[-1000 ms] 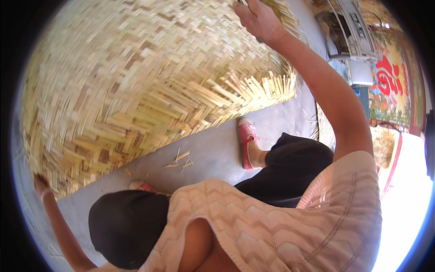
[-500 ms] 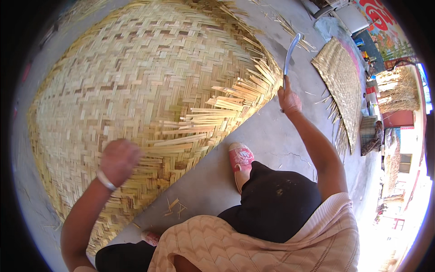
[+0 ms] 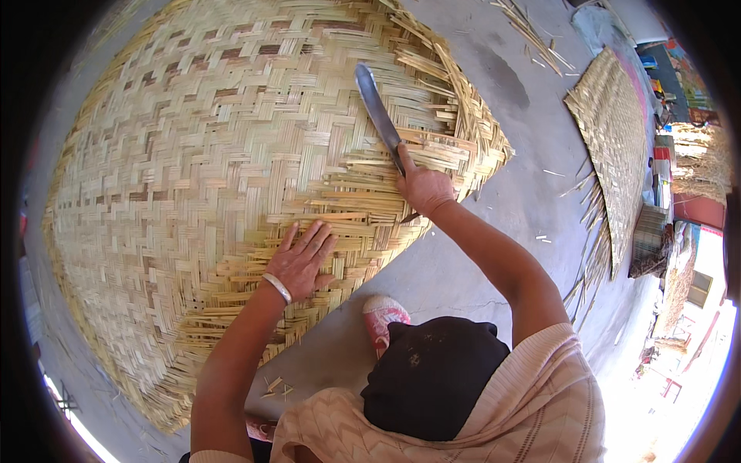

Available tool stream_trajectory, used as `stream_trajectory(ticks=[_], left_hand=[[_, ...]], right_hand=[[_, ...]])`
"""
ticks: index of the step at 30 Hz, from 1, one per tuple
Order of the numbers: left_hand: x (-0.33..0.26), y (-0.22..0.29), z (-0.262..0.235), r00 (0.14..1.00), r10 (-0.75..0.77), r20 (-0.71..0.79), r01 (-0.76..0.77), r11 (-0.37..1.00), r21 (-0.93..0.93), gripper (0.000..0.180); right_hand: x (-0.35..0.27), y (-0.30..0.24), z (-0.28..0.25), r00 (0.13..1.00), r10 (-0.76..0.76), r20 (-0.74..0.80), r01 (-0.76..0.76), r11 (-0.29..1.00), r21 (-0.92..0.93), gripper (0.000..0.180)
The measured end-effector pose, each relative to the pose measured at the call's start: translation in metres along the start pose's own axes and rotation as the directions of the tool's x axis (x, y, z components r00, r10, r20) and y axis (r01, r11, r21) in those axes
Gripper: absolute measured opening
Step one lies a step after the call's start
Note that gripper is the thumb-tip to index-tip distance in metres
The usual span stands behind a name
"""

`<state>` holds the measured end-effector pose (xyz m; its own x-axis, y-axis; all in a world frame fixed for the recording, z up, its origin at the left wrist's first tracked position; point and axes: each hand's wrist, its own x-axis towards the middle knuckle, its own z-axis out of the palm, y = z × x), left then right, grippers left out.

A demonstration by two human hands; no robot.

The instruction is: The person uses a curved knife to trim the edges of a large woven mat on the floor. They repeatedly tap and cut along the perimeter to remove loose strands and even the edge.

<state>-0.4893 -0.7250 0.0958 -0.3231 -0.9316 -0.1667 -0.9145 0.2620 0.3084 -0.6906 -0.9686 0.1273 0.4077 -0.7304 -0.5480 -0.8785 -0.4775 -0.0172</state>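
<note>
A large woven mat (image 3: 193,147) of pale split reed or bamboo strips spreads over the floor before me. Cut strip ends (image 3: 351,193) stick out loose along its near right border. My left hand (image 3: 299,258) lies flat on that border, palm down and fingers spread, a white bracelet at the wrist. Farther right, my right hand (image 3: 426,187) grips the dark handle of a long curved knife (image 3: 377,106). Its blade points away from me, over the weave near the mat's right corner; whether it touches the strips I cannot tell.
A smaller woven mat (image 3: 614,131) with ragged strip ends lies at the right. Loose strips (image 3: 532,35) are scattered on the grey floor (image 3: 509,201) at the far right. My shoe (image 3: 384,318) stands by the mat's near edge. Household goods line the right side.
My right hand has swung the knife leftward, from beyond the mat's edge to over the mat. My left hand has moved right and now rests flat among the loose strip ends.
</note>
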Motion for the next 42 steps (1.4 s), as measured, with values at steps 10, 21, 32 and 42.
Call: stream_trajectory(ticks=[10,21,32,42], left_hand=[[0.004,-0.011,0.018,1.000,-0.007,0.019,0.008,0.996,-0.088,0.072],[0.006,-0.005,-0.003,0.998,-0.005,0.065,0.009,0.998,-0.069,0.069],[0.007,-0.057,0.019,0.935,0.355,0.001,-0.351,0.925,-0.143,0.085],[0.011,-0.068,0.067,0.846,0.433,-0.310,-0.433,0.898,0.071,0.073]], right_hand=[[0.014,0.022,0.031,0.959,-0.162,-0.232,0.165,0.986,-0.006,0.071],[0.022,0.029,0.049,0.951,-0.171,-0.258,0.169,0.985,-0.033,0.075],[0.021,0.027,0.046,0.968,-0.173,-0.184,0.166,0.985,-0.050,0.074],[0.031,0.006,-0.015,0.927,-0.169,0.334,0.229,0.962,-0.147,0.088]])
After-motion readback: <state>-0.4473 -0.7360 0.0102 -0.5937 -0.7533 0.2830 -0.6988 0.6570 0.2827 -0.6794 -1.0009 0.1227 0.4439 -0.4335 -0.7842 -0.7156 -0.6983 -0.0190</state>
